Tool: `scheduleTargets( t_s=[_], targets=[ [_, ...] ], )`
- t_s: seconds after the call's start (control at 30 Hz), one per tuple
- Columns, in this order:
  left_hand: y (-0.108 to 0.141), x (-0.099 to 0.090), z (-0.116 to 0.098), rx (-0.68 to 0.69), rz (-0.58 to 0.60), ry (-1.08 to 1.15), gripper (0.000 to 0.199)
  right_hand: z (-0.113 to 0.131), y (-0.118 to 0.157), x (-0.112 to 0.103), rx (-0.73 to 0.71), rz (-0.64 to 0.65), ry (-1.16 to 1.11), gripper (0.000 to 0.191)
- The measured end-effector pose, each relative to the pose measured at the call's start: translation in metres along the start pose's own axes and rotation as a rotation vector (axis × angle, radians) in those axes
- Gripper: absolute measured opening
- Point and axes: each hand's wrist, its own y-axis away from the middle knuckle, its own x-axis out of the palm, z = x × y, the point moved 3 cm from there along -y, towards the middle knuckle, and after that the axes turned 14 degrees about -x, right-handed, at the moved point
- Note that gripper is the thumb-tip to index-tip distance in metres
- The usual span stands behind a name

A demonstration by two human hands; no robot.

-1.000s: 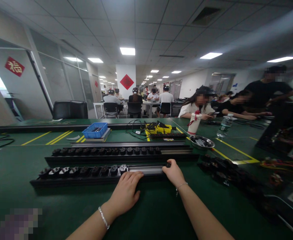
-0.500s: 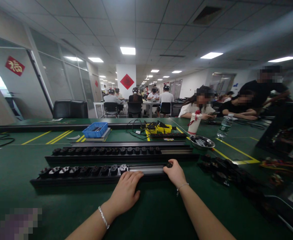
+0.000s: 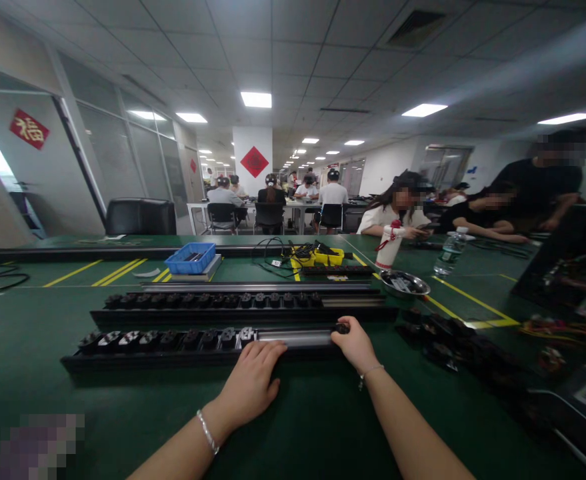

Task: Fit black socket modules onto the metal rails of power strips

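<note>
A long black power track [image 3: 157,361] lies across the green table in front of me. Several round socket modules [image 3: 190,339] sit in its left part, some black and some whitish. Bare silvery channel [image 3: 293,338] shows to their right. My left hand [image 3: 255,373] rests on the track's near edge just right of the last module, fingers stretched out. At the track's right end my right hand [image 3: 353,343] pinches a small dark socket module [image 3: 343,327], mostly hidden by the fingers. Behind lies a second track [image 3: 243,316] with a row of black modules.
Black modules [image 3: 453,343] are heaped to the right. Farther back are a metal bowl [image 3: 403,283], a water bottle [image 3: 451,251], a white tumbler [image 3: 389,245], a blue bin [image 3: 191,259] and a yellow bin [image 3: 327,256] with cables. People sit across the table.
My right hand has shifted slightly to the right with the dark module in its fingers. My left hand has stayed in place. A person in black at the right has moved rightward.
</note>
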Motion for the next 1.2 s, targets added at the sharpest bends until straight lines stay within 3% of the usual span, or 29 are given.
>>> scheduleTargets(
  t_s=[0.4,0.97,1.07,1.2],
  targets=[
    [-0.001,-0.002,0.011,0.045,0.073,0.136,0.065,-0.009,-0.001,-0.006,-0.083,0.006,-0.125,0.039],
    [-0.001,-0.003,0.009,0.052,0.05,0.106,0.062,-0.005,-0.002,-0.013,-0.057,0.022,-0.094,0.032],
    [-0.002,-0.004,0.009,0.049,0.052,0.111,0.062,-0.014,-0.004,-0.013,0.019,-0.022,-0.215,0.029],
    [-0.002,-0.005,0.009,0.045,0.056,0.108,0.062,-0.033,-0.007,-0.016,0.221,-0.122,-0.573,0.026]
  ],
)
